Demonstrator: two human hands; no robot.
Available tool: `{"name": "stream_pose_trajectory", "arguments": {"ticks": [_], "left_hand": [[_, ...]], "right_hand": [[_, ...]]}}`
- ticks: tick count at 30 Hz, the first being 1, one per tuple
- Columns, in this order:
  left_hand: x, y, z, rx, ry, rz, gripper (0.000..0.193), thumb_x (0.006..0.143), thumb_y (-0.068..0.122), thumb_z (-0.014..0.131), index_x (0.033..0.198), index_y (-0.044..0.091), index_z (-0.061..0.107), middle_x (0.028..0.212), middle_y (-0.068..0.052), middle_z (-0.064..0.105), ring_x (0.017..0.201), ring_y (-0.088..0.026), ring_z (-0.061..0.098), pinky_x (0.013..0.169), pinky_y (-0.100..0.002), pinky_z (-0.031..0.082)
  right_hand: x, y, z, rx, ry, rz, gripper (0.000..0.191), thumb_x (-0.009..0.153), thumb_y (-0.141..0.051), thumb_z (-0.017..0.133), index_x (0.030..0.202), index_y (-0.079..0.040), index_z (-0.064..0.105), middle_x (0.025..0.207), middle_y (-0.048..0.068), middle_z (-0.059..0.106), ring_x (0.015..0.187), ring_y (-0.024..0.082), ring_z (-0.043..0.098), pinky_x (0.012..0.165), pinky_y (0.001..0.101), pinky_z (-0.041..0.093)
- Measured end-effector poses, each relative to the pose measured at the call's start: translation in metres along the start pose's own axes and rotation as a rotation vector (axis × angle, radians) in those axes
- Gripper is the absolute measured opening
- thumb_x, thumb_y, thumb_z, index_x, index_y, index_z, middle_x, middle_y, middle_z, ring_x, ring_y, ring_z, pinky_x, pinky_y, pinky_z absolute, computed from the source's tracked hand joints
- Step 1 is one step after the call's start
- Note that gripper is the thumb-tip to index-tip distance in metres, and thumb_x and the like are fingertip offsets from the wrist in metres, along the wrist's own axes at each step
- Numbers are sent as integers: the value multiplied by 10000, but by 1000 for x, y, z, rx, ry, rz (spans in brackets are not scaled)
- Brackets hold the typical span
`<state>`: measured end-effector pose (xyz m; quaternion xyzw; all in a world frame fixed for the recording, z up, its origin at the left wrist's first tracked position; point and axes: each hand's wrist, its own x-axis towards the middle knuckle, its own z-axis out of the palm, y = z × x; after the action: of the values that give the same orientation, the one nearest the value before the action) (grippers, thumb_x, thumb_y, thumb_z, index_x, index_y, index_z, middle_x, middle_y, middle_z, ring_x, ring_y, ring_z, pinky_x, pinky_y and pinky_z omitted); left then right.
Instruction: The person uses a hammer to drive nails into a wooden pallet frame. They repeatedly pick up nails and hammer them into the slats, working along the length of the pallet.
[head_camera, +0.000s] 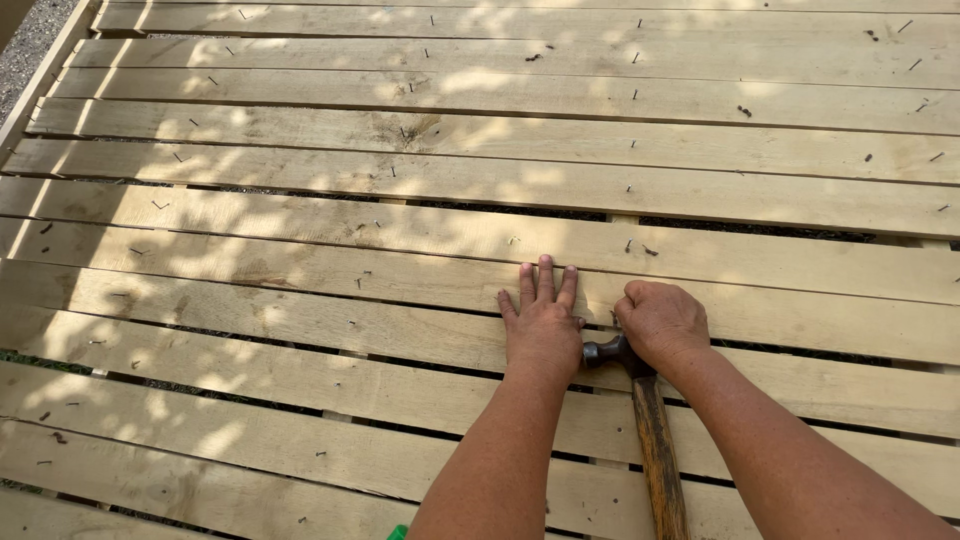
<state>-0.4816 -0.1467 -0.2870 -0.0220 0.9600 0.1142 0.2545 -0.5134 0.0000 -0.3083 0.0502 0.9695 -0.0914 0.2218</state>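
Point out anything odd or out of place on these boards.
Bent and loose nails lie scattered across the wooden planks, some sticking up half-driven. Gaps between planks are uneven. The hammer lies under the right hand.

Hammer (655, 440) on planks (300, 300), between hands.
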Motion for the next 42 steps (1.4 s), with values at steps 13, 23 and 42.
{"name": "stream_pose_trajectory", "arguments": {"ticks": [13, 23, 42], "left_hand": [[-7, 5, -8, 38, -5, 41, 678, 1029, 150, 434, 1631, 210, 128, 1715, -128, -43, 1572, -302, -47, 1237, -639, 82], [-8, 14, -12, 69, -103, 10, 700, 1034, 156, 434, 1640, 195, 87, 1714, -155, -86, 1578, -312, -68, 1240, -629, 108], [-10, 15, -17, 31, -131, -21, 691, 1049, 179, 443, 1639, 250, 92, 1723, -99, -94, 1583, -276, -60, 1255, -602, 122]], "right_hand": [[-38, 19, -11, 222, 416, -145, 283, 999, -376, 564, 958, -123, 684, 977, 81, 635, 1005, 272, 589, 907, 442, 515], [-135, 38, 10, 316, -115, 418, 578, 814, -620, 769, 997, -94, 617, 913, 77, 640, 892, 207, 666, 829, 372, 549], [-39, 48, -32, 35, 202, 20, 484, 877, -226, 739, 1332, -249, 577, 1382, -33, 512, 1323, 172, 469, 1123, 365, 441]]}}
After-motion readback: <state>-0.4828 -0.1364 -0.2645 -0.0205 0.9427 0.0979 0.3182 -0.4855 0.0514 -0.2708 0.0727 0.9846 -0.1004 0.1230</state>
